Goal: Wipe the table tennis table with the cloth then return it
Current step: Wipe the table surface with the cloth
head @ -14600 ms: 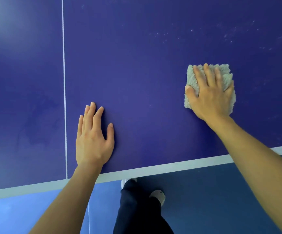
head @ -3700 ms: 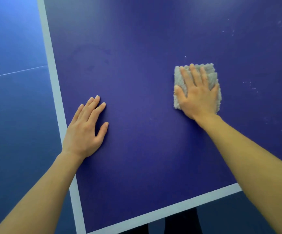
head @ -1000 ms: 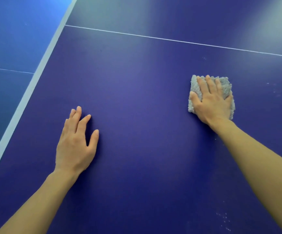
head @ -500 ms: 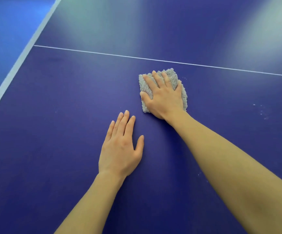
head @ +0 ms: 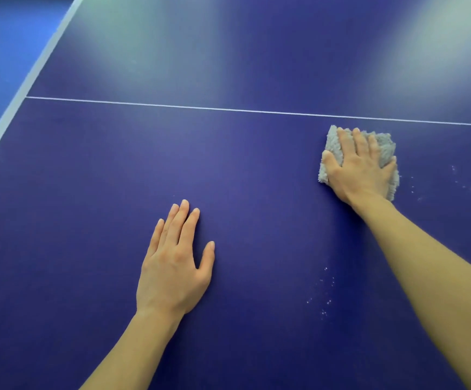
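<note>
My left hand (head: 172, 266) lies flat on the table (head: 88, 220), fingers straight, holding nothing, bracing my lean. Specks (head: 324, 299) remain right of it. My right hand (head: 361, 170) presses the cloth (head: 387, 147) down with fingers spread, not gripping, for even wiping pressure.

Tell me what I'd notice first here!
The big dark blue table fills nearly everything, with a thin white line running across it. At the right, the right hand presses a fluffy grey cloth flat just below that line. The left hand rests flat lower in the middle, and little white specks dot the table between the arms.
</note>
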